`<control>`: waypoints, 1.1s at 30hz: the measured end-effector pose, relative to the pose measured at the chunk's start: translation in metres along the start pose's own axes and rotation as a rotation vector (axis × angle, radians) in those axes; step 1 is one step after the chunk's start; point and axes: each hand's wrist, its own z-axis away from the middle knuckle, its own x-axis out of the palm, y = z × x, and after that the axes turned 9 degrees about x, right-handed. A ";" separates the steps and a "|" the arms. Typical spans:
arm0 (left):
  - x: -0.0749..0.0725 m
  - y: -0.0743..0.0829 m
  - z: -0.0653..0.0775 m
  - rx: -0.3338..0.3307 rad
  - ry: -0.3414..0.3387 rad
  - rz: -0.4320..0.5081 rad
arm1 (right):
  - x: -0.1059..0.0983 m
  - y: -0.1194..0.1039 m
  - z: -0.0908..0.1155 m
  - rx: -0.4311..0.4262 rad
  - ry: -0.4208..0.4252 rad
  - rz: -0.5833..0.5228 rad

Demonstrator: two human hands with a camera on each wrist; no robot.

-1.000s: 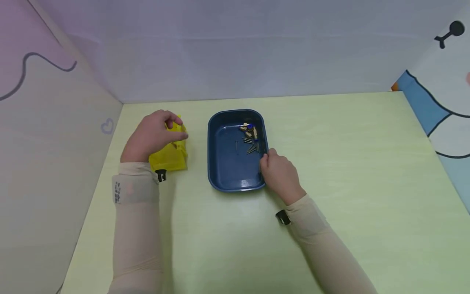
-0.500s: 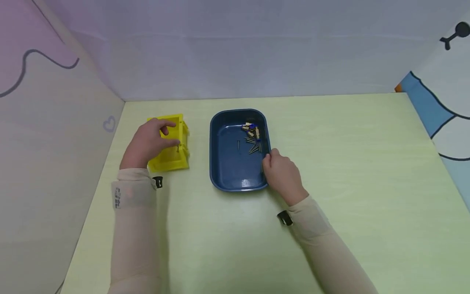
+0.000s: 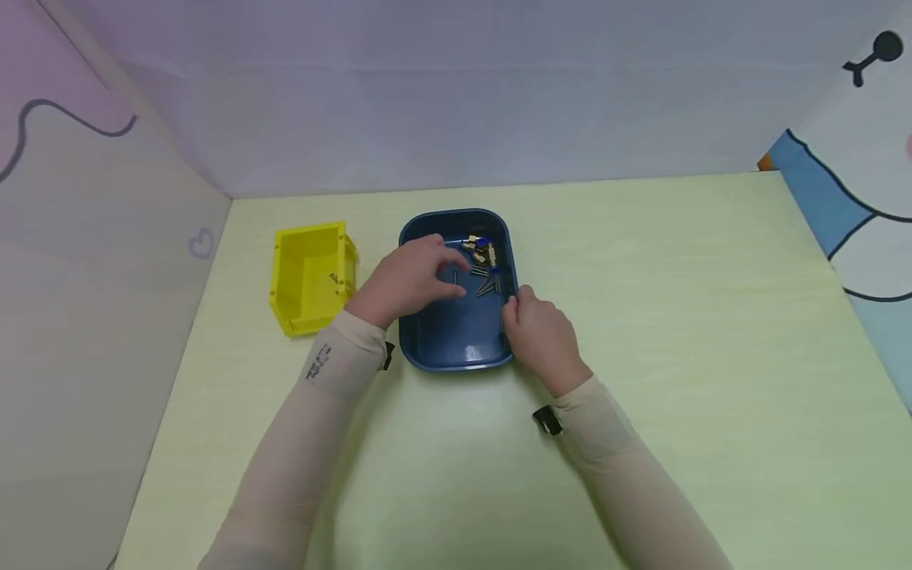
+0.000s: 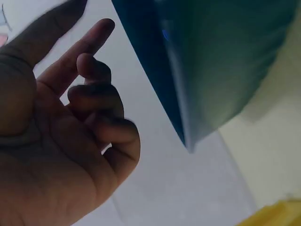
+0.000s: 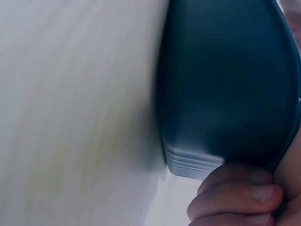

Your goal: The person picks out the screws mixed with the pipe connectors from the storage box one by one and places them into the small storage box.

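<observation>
A dark blue tray (image 3: 456,340) lies on the table with several screws (image 3: 487,286) and brass fittings with blue parts (image 3: 480,252) along its right side. One screw (image 3: 455,277) is set apart from the rest, close to the left fingertips. My left hand (image 3: 409,277) reaches over the tray's left rim, thumb and index finger apart with nothing between them. Its other fingers are bent in the left wrist view. At the tray's right side, my right hand (image 3: 545,340) grips the rim, fingers curled round the outside wall in the right wrist view.
Left of the tray stands a yellow bin (image 3: 306,277) with a few small screws (image 3: 335,279) inside. A pale wall (image 3: 456,119) rises behind the table (image 3: 677,317), and another wall (image 3: 93,317) flanks it at the left.
My left hand, which pinched a screw over the yellow bin half a second ago, has let it go and moved right, over the blue tray. My right hand stays on the tray's rim.
</observation>
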 end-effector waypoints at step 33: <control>0.000 0.030 -0.054 0.187 0.075 -0.248 | 0.000 0.000 0.000 -0.020 0.010 0.009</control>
